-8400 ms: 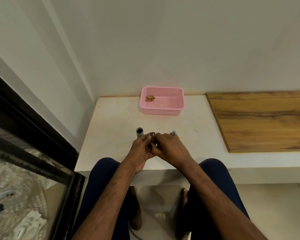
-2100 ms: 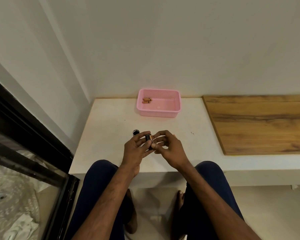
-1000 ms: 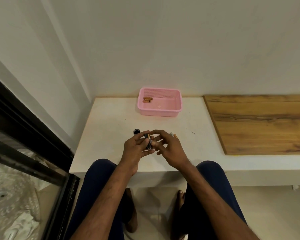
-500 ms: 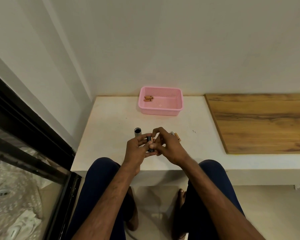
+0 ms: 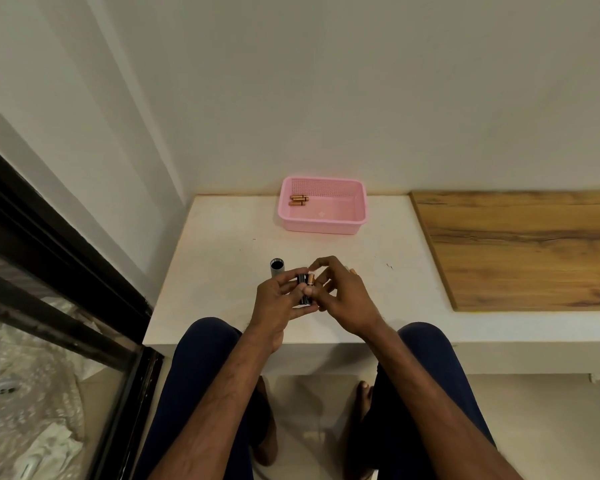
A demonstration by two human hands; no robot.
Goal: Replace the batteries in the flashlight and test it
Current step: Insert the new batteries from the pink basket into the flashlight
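Between the two hands, over the near part of the white table, a black cylindrical battery holder is held roughly upright. The left hand grips it, fingers and thumb curled round its sides. The right hand meets it from the other side: its thumb and curled fingers pinch a copper-topped black battery against the holder's upper end. Whether the battery is already seated cannot be told.

Just beyond the left hand's fingertips, a grey metal flashlight tube stands on the table with its dark open mouth facing up, apart from the holder. Behind the right hand's knuckles a small orange-tipped piece lies on the table, mostly hidden.

Well beyond the grip, against the wall, sits a pink plastic mesh basket, with a few copper-coloured batteries lying in its far-left corner. Off to the right of the grip, a brown wooden board lies flat on the table.
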